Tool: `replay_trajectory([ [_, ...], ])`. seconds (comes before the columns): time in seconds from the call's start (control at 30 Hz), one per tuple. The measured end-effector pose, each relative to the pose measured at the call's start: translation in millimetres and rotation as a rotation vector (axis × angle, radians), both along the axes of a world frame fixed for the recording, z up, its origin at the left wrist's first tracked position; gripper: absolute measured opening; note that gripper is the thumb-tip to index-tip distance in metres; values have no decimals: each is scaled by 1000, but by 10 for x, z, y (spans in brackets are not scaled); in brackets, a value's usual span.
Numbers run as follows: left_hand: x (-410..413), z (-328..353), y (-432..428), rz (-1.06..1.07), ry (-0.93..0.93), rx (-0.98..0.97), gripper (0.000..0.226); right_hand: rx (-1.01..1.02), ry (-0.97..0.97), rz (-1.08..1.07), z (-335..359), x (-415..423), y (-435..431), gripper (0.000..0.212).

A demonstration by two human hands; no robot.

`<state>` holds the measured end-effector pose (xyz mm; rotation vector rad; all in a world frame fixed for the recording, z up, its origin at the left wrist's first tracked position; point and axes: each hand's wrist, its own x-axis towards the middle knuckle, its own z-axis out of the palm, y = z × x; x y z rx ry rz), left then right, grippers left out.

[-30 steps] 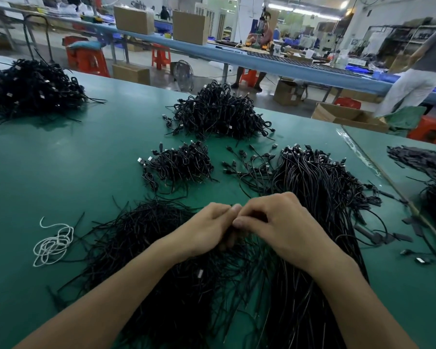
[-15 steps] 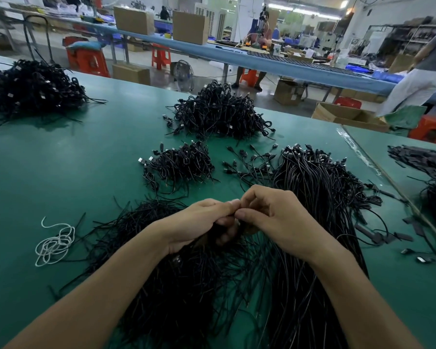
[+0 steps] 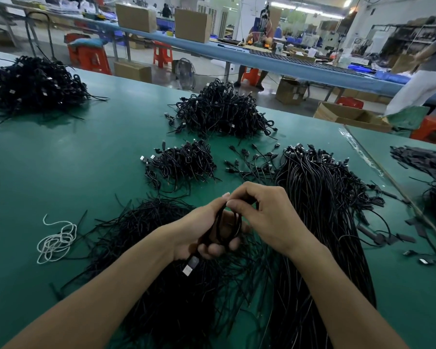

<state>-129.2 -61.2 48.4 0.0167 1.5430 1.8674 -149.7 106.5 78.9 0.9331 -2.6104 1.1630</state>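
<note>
My left hand (image 3: 202, 231) grips a coiled black USB cable (image 3: 224, 226); its silver plug (image 3: 189, 267) hangs below my palm. My right hand (image 3: 264, 215) pinches the top of the same coil, fingertips meeting those of the left. Both hands hover above a loose heap of thin black ties (image 3: 161, 260) on the green table (image 3: 61, 172). A long bundle of uncoiled black cables (image 3: 320, 222) lies just right of my hands.
Heaps of coiled cables sit ahead: a small one (image 3: 181, 163), a larger one (image 3: 222, 112) and one at far left (image 3: 33, 84). Loose short cables (image 3: 254, 159) lie between. A white string (image 3: 57, 239) lies left. A table seam (image 3: 378, 167) runs at right; a person stands beyond.
Both hands have lifted off the pile. My left hand has turned palm up with the coiled cable now plainly in it, plug hanging down.
</note>
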Motion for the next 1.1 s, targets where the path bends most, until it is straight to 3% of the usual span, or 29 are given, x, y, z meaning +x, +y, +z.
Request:
replay_trajectory([
  [0.1, 9, -53, -79, -64, 69, -53, 86, -33, -49, 24, -44, -18, -3, 8],
  [0.23, 8, -60, -123, -9, 65, 73, 85, -90, -48, 56, -76, -51, -42, 15],
  [0.37, 25, -90, -64, 99, 1, 147, 64, -89, -36, 46, -115, -118, -59, 9],
  [0.43, -12, -114, -61, 196, 4, 167, 49, -129, -123, -49, -180, -174, -9, 7],
  [0.47, -38, -131, -80, 250, 7, 194, 44, -139, -192, -129, -228, -200, 35, 16],
  [0.53, -81, -175, -142, 336, 23, 231, 43, 33, -293, -282, -363, -236, 149, 31],
  [0.63, -98, -251, -193, 394, 54, 219, 53, 525, -358, -358, -593, -204, 253, 27],
  [0.7, -97, -266, -188, 405, 81, 204, 61, 671, -394, -373, -700, -137, 219, 27],
  [0.93, -103, -263, -151, 474, 56, 266, 68, 724, -404, -357, -719, -112, 110, 16],
  [1.1, -90, -209, -91, 499, 118, 168, 58, 571, -434, -360, -609, -124, 158, 10],
])
